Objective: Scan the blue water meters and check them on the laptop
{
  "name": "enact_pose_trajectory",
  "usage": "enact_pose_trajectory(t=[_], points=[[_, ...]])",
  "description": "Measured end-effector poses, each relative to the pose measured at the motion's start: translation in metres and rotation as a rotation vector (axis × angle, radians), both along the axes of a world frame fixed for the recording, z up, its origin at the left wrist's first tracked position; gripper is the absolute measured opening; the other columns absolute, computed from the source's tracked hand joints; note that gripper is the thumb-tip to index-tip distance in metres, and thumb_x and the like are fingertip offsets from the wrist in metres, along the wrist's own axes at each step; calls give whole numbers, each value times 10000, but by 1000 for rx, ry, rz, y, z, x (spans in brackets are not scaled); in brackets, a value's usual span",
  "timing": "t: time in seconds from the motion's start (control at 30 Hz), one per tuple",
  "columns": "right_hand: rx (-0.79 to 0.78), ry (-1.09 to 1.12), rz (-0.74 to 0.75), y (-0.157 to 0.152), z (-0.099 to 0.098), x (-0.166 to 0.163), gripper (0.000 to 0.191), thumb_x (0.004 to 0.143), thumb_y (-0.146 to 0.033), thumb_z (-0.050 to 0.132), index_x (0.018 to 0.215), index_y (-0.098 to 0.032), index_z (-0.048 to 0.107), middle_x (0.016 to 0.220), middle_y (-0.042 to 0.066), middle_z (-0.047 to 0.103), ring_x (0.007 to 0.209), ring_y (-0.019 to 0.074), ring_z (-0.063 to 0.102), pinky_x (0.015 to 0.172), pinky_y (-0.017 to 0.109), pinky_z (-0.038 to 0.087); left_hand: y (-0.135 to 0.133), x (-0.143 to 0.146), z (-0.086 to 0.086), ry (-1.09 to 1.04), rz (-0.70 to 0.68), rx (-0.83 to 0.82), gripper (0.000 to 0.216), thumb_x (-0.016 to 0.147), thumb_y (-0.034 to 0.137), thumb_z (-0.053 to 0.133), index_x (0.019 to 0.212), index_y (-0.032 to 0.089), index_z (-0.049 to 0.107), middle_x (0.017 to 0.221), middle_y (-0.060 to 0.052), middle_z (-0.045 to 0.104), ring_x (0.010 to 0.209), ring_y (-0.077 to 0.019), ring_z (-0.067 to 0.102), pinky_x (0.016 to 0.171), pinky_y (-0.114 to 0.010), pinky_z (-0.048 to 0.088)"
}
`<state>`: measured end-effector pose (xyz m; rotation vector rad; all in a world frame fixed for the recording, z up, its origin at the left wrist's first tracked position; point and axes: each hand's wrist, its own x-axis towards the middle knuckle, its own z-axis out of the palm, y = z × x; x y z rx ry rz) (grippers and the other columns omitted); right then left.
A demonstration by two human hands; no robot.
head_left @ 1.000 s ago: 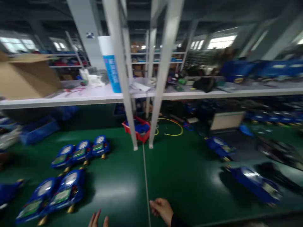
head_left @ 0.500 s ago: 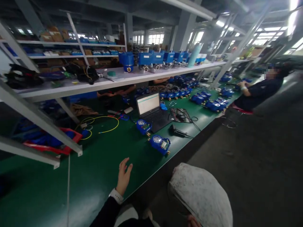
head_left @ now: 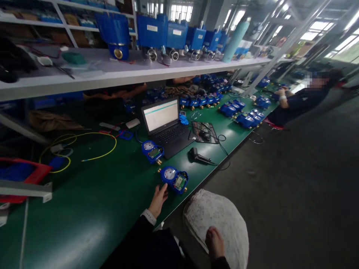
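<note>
Meter (head_left: 174, 180) on bench (head_left: 92, 209), second meter (head_left: 152, 151) behind, laptop (head_left: 165, 127) beyond

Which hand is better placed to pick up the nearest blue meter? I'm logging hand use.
Probably the left hand: its fingers reach the edge of the nearest blue meter on the green bench. The right hand rests on the white cushion, off the bench.

Bare green table (head_left: 92, 209) is left open across the lower left of the frame. Toward the centre, passage is blocked by two blue meters (head_left: 174, 179), a laptop (head_left: 165, 127) and a scanner (head_left: 198, 156); overhead room is limited by the shelf (head_left: 117, 76).
</note>
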<state>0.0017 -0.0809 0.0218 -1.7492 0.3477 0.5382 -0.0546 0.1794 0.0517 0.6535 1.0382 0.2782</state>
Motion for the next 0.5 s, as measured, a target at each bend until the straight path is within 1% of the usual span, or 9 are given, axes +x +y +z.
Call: enact_pose_trajectory(t=[0.1, 0.23, 0.4, 0.5], points=[[25, 27, -25, 23, 11, 36, 218, 510, -400, 516, 550, -223, 395, 445, -87, 307, 387, 60, 277, 397, 195, 217, -10, 24, -4, -37, 50, -107, 511, 902, 267, 597, 1360, 177, 388, 1112, -93, 587, 873, -186, 612, 789, -372, 528], [58, 64, 19, 46, 23, 74, 200, 486, -355, 522, 571, -214, 408, 449, -93, 325, 411, 54, 273, 417, 184, 204, -15, 37, -8, -77, 133, -177, 626, 889, 228, 614, 1425, 216, 290, 1178, -108, 576, 854, -185, 628, 748, -354, 546], [123, 136, 179, 89, 21, 123, 207, 514, -355, 550, 587, -216, 415, 440, -99, 310, 401, 54, 254, 414, 192, 186, -18, 44, -8, -71, 263, -158, 785, 831, 176, 682, 1459, 272, 220, 1277, -122, 543, 954, -227, 634, 787, -386, 555], [177, 182, 291, 116, 18, 152, 219, 515, -357, 571, 597, -216, 425, 440, -103, 288, 397, 51, 243, 414, 190, 163, -24, 46, -4, -26, 346, -140, 793, 817, 161, 695, 1455, 242, 232, 1261, -140, 562, 970, -239, 638, 813, -403, 552]])
